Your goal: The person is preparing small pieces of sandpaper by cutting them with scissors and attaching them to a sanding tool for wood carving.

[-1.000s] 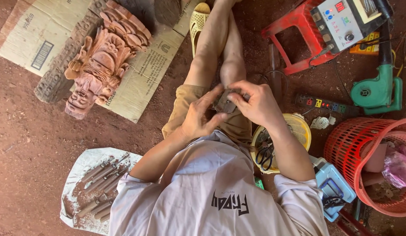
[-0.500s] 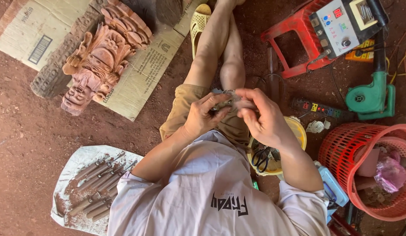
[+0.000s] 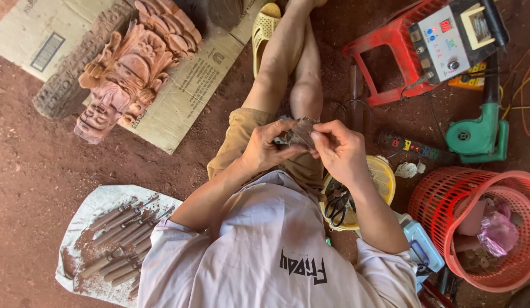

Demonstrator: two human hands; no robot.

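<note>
Both our hands pinch a small brownish sheet, probably sandpaper [image 3: 299,132], over our knee [image 3: 306,97]: left hand [image 3: 264,149] steadying, right hand [image 3: 339,153] folding its edge. Left of the knee lies the carved wooden figure [image 3: 125,74]; chisels [image 3: 119,236] wait nearer.

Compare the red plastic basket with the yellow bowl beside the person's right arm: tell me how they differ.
The red basket is much the larger and has open lattice walls; the yellow bowl is smaller with a finely slotted rim. The red basket holds a pink bag and other bits; the yellow bowl holds black-handled scissors. The right forearm crosses over the yellow bowl, while the red basket lies clear of it. Both are round, plastic and rest on the dirt floor.
</note>
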